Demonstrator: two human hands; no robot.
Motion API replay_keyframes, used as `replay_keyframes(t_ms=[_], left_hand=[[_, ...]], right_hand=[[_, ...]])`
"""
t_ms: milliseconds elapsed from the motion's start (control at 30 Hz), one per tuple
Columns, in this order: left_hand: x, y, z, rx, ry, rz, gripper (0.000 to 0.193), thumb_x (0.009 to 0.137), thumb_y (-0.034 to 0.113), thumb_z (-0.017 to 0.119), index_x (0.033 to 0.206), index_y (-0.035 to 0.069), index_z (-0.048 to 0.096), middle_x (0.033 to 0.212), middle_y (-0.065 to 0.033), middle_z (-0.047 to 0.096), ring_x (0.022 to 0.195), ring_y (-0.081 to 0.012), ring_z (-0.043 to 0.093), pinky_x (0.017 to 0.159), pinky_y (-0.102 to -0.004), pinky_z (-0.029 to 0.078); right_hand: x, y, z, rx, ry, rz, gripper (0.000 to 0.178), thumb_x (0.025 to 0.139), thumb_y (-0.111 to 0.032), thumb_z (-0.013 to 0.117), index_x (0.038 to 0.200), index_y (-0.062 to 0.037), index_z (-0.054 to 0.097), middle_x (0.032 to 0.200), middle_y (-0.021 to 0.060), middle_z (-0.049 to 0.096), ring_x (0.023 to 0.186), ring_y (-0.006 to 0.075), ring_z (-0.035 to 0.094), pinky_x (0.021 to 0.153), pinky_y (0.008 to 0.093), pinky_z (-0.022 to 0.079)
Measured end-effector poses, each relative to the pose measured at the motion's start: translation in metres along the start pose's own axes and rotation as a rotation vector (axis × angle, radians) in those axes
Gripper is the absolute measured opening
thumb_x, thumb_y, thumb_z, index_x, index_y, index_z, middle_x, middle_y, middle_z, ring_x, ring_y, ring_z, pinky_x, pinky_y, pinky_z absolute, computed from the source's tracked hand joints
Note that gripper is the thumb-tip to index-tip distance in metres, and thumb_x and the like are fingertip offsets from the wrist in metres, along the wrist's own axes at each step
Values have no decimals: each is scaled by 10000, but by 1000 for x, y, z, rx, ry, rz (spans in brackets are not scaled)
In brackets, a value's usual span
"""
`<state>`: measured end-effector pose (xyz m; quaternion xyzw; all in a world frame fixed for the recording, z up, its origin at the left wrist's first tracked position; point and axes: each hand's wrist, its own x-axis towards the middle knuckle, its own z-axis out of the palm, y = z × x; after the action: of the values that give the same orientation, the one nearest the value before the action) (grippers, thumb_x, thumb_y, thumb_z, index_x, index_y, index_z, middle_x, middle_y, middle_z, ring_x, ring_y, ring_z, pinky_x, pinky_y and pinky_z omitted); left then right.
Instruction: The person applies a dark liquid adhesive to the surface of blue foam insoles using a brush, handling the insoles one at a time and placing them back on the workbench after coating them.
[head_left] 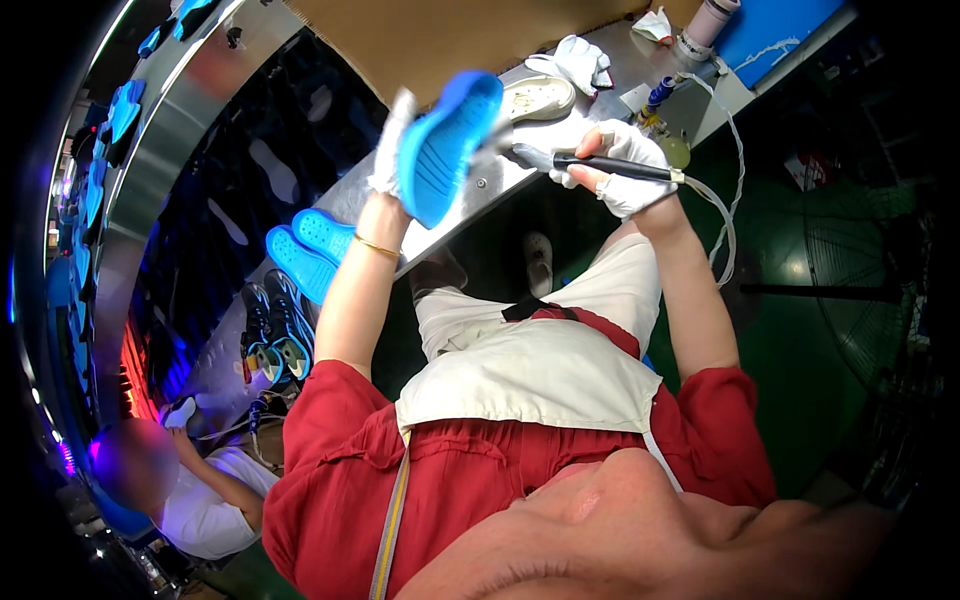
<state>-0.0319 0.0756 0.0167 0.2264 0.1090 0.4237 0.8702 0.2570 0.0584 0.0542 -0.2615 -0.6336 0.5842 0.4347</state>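
My left hand, in a white glove, grips a blue shoe sole from its left side, holding it raised above the metal bench. Its ridged inner face shows; the fingers are partly hidden and blurred. My right hand wears a white glove with bare fingertips. It is closed around a black-handled tool with a flat grey tip and a cord at the rear. That tip points left toward the blue sole, apart from it. Just behind lies a cream clog.
A pair of blue soles and dark sneakers lie to the left. White gloves and a pink cylinder are at the back. A loose cord hangs right, near a fan. Another person works lower left.
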Motion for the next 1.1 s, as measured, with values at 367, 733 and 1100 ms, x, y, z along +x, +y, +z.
replay_keyframes(t_ms=[367, 733, 1100], left_hand=[[-2, -118, 29, -330, 137, 222, 682, 892, 426, 564, 1387, 12, 341, 1306, -193, 496, 1165, -339, 523, 1038, -468, 407], [26, -121, 8, -185, 347, 299, 720, 818, 638, 552, 1241, 61, 477, 1120, -120, 576, 918, -249, 616, 819, -397, 549], [13, -90, 3, -47, 241, 485, 819, 820, 658, 524, 1349, 46, 395, 1226, -148, 563, 1084, -291, 569, 962, -433, 461]], right_hand=[[5, 22, 24, -679, 317, -304, 159, 792, 0, 664, 869, -30, 529, 737, 58, 589, 637, 111, 592, 616, 247, 490], [-3, 21, 38, -434, 171, -160, 244, 775, 33, 634, 976, -39, 515, 826, 71, 589, 689, 144, 616, 642, 247, 507], [-11, 15, 71, -732, -52, -429, 274, 692, -41, 685, 941, -89, 582, 836, 126, 566, 755, 284, 600, 668, 334, 497]])
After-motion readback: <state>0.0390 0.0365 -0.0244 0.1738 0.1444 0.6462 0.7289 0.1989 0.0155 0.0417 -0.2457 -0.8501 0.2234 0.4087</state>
